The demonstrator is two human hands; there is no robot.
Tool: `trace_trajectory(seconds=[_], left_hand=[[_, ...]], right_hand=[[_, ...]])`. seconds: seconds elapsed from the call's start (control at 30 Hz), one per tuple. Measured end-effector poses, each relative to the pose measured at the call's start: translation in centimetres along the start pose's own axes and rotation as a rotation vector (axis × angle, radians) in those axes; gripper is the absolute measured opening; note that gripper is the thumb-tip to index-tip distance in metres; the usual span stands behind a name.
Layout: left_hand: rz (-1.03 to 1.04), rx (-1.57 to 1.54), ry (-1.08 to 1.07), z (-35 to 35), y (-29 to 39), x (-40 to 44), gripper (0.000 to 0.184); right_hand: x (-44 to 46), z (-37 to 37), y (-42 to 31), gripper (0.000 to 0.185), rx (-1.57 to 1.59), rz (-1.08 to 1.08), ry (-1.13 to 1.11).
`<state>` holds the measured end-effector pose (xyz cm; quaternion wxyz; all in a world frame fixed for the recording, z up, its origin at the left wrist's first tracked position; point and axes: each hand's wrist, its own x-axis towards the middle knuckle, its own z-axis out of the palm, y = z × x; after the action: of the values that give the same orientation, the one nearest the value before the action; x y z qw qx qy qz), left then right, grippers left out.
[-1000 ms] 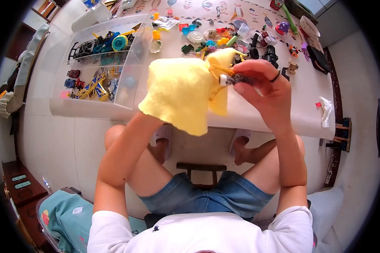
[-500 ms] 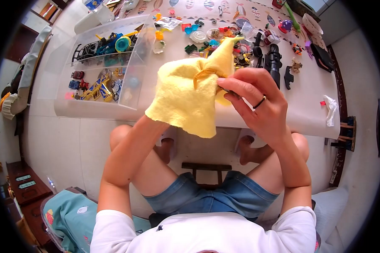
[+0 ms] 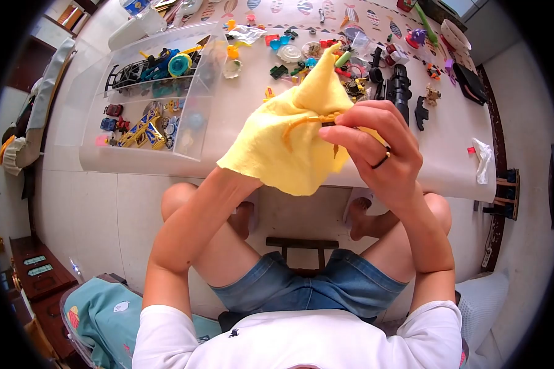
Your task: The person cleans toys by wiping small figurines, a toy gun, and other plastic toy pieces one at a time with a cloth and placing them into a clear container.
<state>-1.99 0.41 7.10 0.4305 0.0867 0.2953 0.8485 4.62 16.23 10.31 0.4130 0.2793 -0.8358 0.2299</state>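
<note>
A soft yellow cloth (image 3: 277,147) is draped over my left hand and hides its fingers; only my left wrist (image 3: 240,179) shows below the hem. The cloth's top corner sticks up in a point. My right hand (image 3: 378,132), with a dark ring on one finger, is closed in a pinch at the cloth's right side. Between thumb and fingers is a small orange-yellow toy piece (image 3: 311,119) with a curved, thin arm and a dark part. It lies against the cloth; its exact kind I cannot make out.
A clear plastic divided box (image 3: 194,132) with toy parts stands at the left of the table (image 3: 431,157). Several small coloured toy pieces lie beyond the cloth. To the right are a black scope-like tube (image 3: 399,86), a black pouch (image 3: 469,84) and a crumpled white wrapper (image 3: 483,161).
The cloth has turned and tilted, its pointed corner shifting up and left. More of the orange-yellow piece shows at my right fingertips. My right hand has shifted only slightly.
</note>
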Motion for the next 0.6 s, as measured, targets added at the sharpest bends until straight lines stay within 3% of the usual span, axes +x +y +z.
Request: trace_trajectory(seconds=[0.07, 0.13, 0.2, 0.3, 0.37, 0.6], left_hand=[[-0.116, -0.314, -0.101, -0.9, 0.1, -0.1, 0.036], [0.216, 0.679, -0.022, -0.5, 0.4, -0.4, 0.033], [0.147, 0.797, 0.228, 1.2, 0.9, -0.7, 0.029], [0.260, 0.661, 0.117, 0.2, 0.2, -0.5, 0.027], [0.340, 0.776, 0.109, 0.0, 0.1, -0.5, 0.027], [0.379, 0.855, 0.086, -0.1, 0.0, -1.6, 0.027]], right_hand=[[0.1, 0.0, -0.2, 0.027, 0.009, 0.039, 0.024], [0.0, -0.1, -0.7, 0.028, 0.031, 0.160, 0.045], [0.2, -0.3, -0.8, 0.029, 0.023, 0.254, 0.036], [0.2, -0.5, -0.7, 0.030, 0.053, 0.381, 0.014], [0.3, -0.7, -0.8, 0.029, 0.128, 0.476, -0.017], [0.1, -1.1, -0.3, 0.022, 0.879, 1.034, -0.037]])
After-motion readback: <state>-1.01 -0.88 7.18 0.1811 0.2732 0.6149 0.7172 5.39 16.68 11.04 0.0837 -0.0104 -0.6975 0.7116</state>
